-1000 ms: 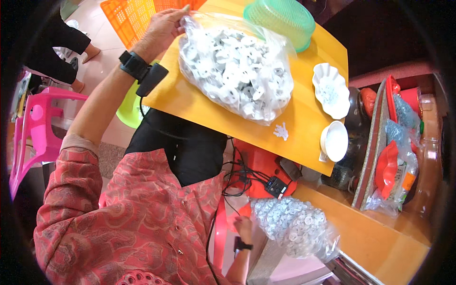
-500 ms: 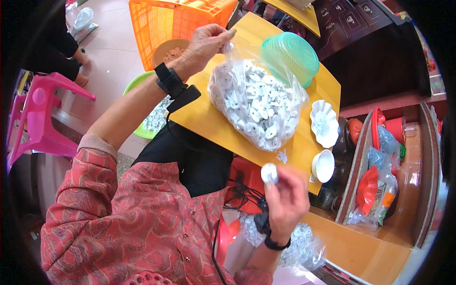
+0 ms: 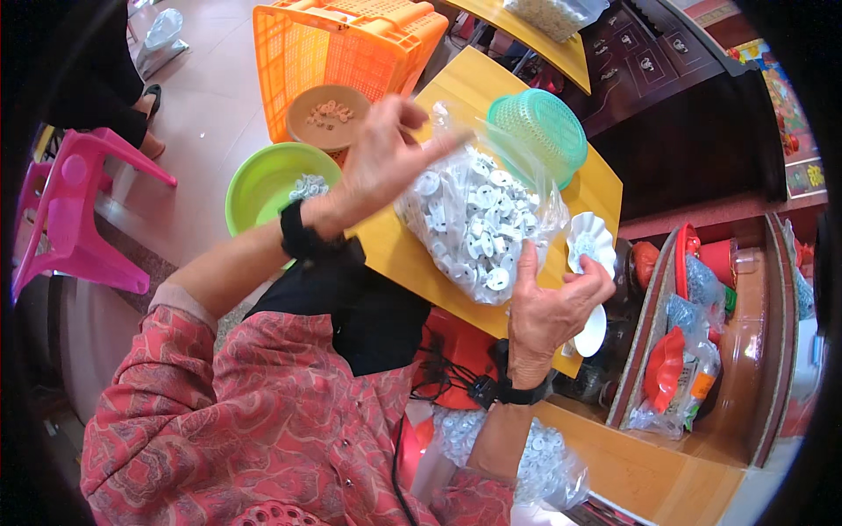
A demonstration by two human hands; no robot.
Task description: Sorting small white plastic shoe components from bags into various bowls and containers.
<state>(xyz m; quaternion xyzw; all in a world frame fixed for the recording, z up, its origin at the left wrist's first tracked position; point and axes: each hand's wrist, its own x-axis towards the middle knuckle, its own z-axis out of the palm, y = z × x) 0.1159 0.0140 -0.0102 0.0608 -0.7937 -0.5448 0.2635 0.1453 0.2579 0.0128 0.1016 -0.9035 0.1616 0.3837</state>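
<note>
A clear plastic bag (image 3: 428, 210) full of small white plastic parts (image 3: 484, 223) stands with its mouth up on the yellow table. My left hand (image 3: 382, 156) hovers at the bag's left upper side, fingers apart and slightly blurred, with nothing visible in it. Close to the bag's lower right edge is my right hand (image 3: 554, 314), its thumb raised and its fingers spread from it; no part shows in it. Beyond the bag sits a green mesh basket (image 3: 548, 131), open side down. A white fluted dish (image 3: 591, 241) and a white cup (image 3: 591, 333) lie right of the bag.
At my left are a lime-green basin (image 3: 254, 188) with white parts and a brown bowl (image 3: 316, 131) with orange-brown pieces, near an orange crate (image 3: 324, 61). A pink stool (image 3: 88, 210) stands far left. Below my right wrist lies another filled bag (image 3: 548, 460).
My right hand has moved up to the bag and the white round part is gone from its fingers. My left hand has lowered and opened away from the bag's rim.
</note>
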